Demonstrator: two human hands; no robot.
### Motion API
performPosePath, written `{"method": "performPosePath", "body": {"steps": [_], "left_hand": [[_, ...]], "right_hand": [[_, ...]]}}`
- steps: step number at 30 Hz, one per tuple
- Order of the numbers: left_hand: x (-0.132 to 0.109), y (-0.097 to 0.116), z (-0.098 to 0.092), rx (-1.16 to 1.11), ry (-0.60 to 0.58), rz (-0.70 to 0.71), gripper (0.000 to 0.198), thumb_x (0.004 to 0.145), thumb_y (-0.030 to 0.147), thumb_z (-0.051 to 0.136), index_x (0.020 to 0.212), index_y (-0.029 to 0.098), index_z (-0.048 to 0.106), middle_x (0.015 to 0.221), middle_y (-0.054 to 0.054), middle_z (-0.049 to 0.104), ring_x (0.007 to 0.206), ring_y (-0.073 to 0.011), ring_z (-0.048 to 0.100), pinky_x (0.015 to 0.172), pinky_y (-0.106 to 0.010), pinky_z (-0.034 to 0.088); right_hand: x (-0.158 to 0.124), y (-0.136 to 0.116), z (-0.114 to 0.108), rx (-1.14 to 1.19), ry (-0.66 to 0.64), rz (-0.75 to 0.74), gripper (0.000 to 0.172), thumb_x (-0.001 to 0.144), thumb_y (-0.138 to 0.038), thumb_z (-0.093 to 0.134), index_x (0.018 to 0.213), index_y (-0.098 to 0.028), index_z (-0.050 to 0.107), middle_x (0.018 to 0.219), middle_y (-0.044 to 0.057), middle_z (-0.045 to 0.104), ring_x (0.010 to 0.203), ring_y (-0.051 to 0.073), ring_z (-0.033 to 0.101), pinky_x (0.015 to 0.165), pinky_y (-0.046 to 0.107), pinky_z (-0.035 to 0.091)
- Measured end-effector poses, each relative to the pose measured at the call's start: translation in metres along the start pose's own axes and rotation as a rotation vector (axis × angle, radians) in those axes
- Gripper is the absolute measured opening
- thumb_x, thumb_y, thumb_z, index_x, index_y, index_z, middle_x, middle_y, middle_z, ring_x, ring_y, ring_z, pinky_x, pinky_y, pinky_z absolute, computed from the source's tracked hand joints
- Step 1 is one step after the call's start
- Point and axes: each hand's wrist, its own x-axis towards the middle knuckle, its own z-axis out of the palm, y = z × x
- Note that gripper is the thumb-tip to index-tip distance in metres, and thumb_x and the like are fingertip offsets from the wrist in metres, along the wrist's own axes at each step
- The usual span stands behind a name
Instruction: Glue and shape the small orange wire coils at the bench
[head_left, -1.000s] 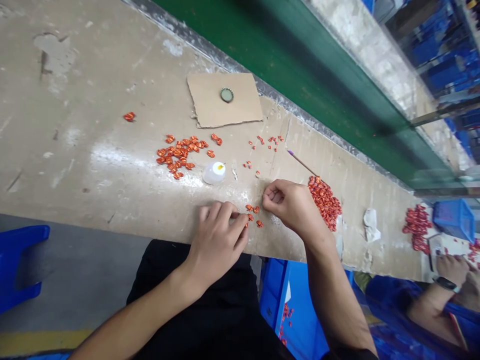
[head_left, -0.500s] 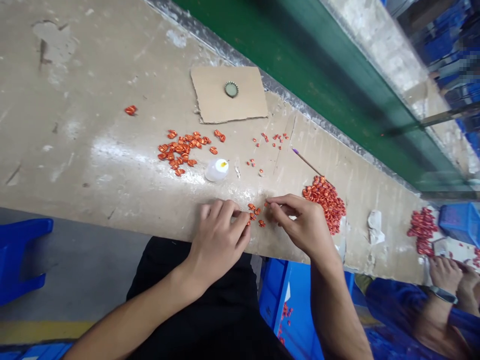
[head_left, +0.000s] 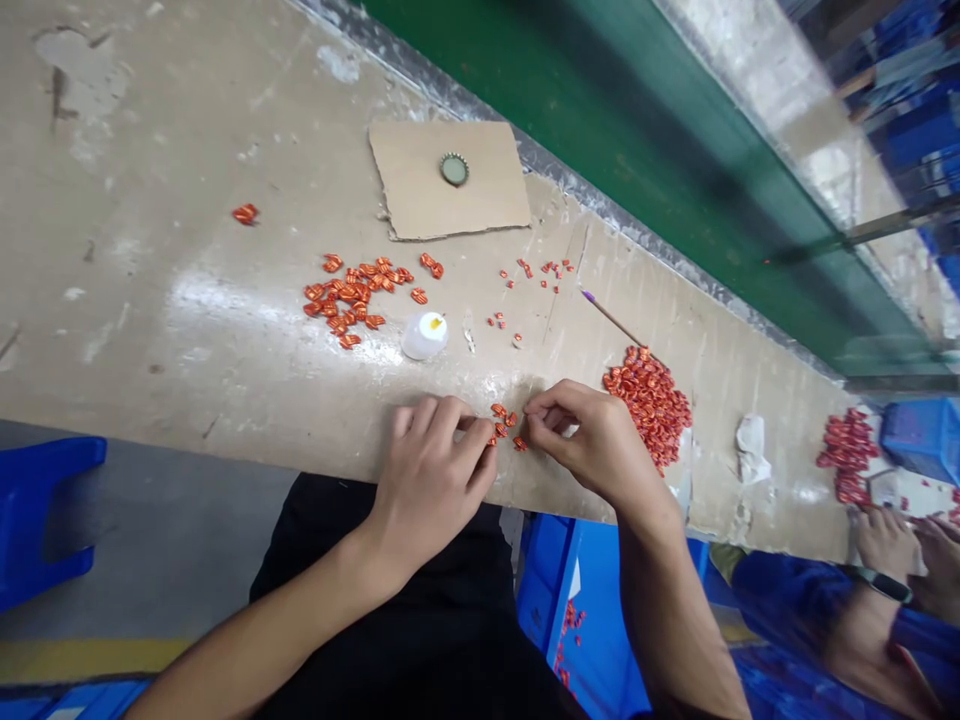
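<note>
a loose cluster of crushed orange bottle caps (head_left: 504, 425), with no clear long axis, lay between the hands near the front edge of the counter (head_left: 172, 200). the left hand (head_left: 427, 470), curled, was nearer; the right hand (head_left: 592, 440) was half closed in a pinch. neither hand's hold could be told.

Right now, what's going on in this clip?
A person is working at a worn bench with bare hands. The left hand and right hand are at a small cluster of orange crimped pieces near the bench edge, with a larger heap to the right. A bottle cap sits on a cardboard sheet. A co-worker's hand shows at far right.
</note>
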Motion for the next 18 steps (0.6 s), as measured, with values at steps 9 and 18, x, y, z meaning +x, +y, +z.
{"method": "performPosePath", "body": {"steps": [9,18], "left_hand": [[0.000,0.001,0.005,0.014,0.039,-0.040,0.003,0.109,0.023,0.068,0.110,0.025,0.069,0.107,-0.008,0.071,0.100,-0.0295,0.066,0.085,-0.049,0.046],[0.004,0.005,0.006,0.059,0.039,-0.079,0.011,0.113,0.031,0.066,0.105,0.024,0.068,0.104,-0.008,0.073,0.098,-0.0292,0.064,0.084,-0.049,0.045]], "right_hand": [[-0.003,-0.002,0.008,0.106,0.011,0.041,0.010,0.090,-0.014,0.073,0.091,-0.023,0.075,0.084,0.000,0.075,0.071,0.017,0.068,0.068,0.031,0.054],[-0.002,-0.008,0.024,0.442,-0.023,0.185,0.006,0.089,-0.024,0.082,0.092,-0.020,0.080,0.077,-0.001,0.072,0.063,0.012,0.058,0.060,0.027,0.045]]}}
